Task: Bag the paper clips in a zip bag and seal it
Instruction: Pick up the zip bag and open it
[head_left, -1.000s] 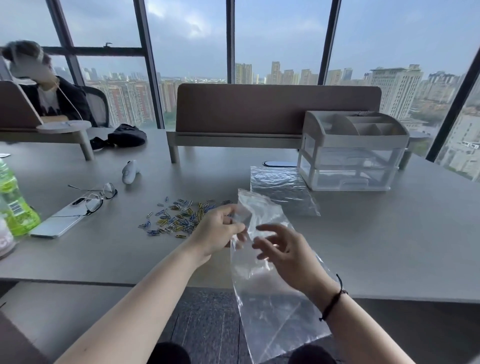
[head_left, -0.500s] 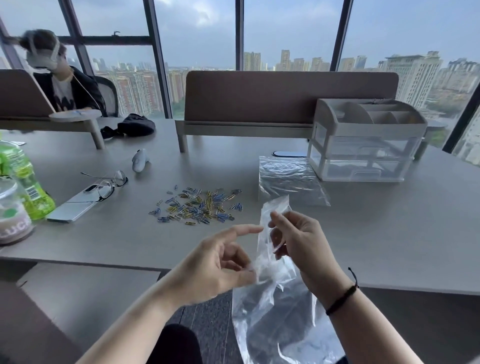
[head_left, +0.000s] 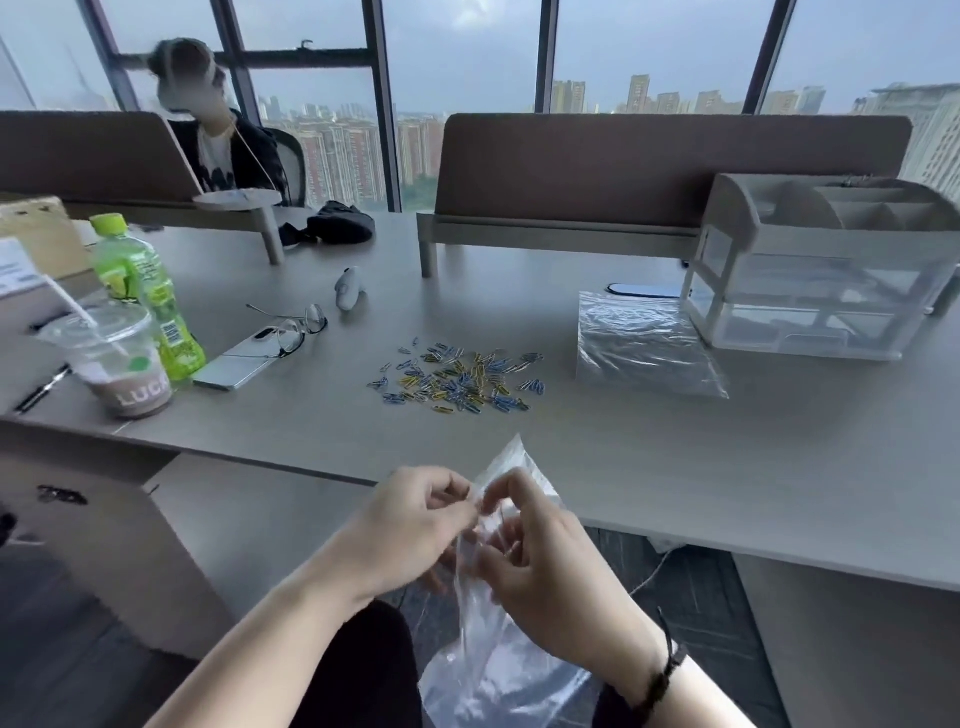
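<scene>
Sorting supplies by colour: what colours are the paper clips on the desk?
Mostly blue and yellow, some silvery; the paper clips show best in the head view.

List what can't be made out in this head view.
- Zip bag mouth: hidden between left hand and right hand; open or sealed unclear.
- Bag bottom: cut off by lower edge.
- Paper clips: too small to count.

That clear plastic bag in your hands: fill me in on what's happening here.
A person holds a clear plastic zip bag below the grey table's edge, left hand and right hand pinching its top, seemingly working it open. The small blue and yellow paper clips lie scattered on the table, none bagged yet.
</scene>
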